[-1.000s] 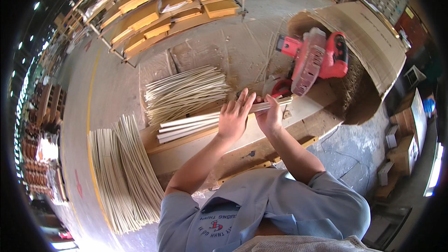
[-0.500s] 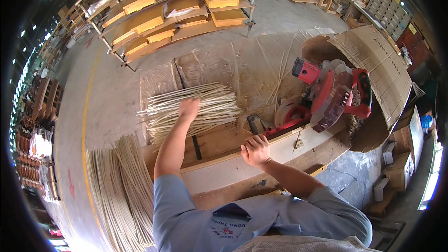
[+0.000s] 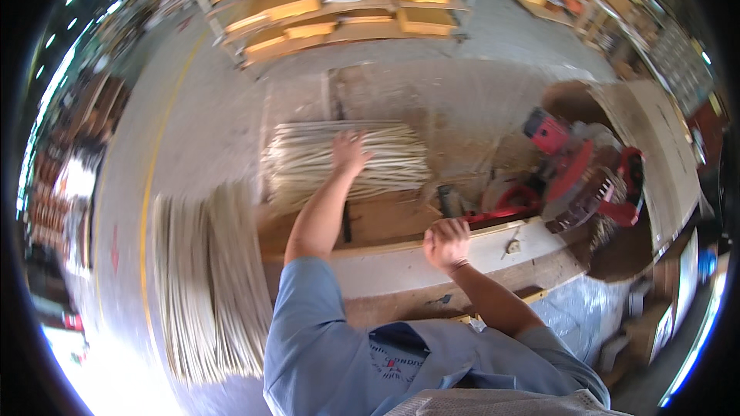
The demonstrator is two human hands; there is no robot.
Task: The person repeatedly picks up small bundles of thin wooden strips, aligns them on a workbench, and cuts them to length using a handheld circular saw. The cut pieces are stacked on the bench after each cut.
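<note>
A pile of pale, thin sticks (image 3: 393, 156) lies crosswise on the far side of the wooden bench. On top of it rests my left hand (image 3: 351, 152), its fingers stretched out and slightly apart, blurred by motion. My right hand (image 3: 447, 245) is closed in a fist at the top edge of a long white board (image 3: 385, 268) that runs along the bench's near side. Whatever the fist may hold is hidden by the fingers. To the right of that hand stands a red miter saw (image 3: 578, 177), its head raised over the bench.
A large bundle of long pale sticks (image 3: 204, 285) stands at the left. Behind the saw is an open cardboard box (image 3: 655, 154). A rack (image 3: 362, 4) with yellow-edged panels stands across the floor. A small wooden block (image 3: 513, 246) sits on the white board.
The whole view has swung, so the scene sits further right. My left hand stays on the stick pile, its fingers more spread than before. My right fist keeps its place on the board.
</note>
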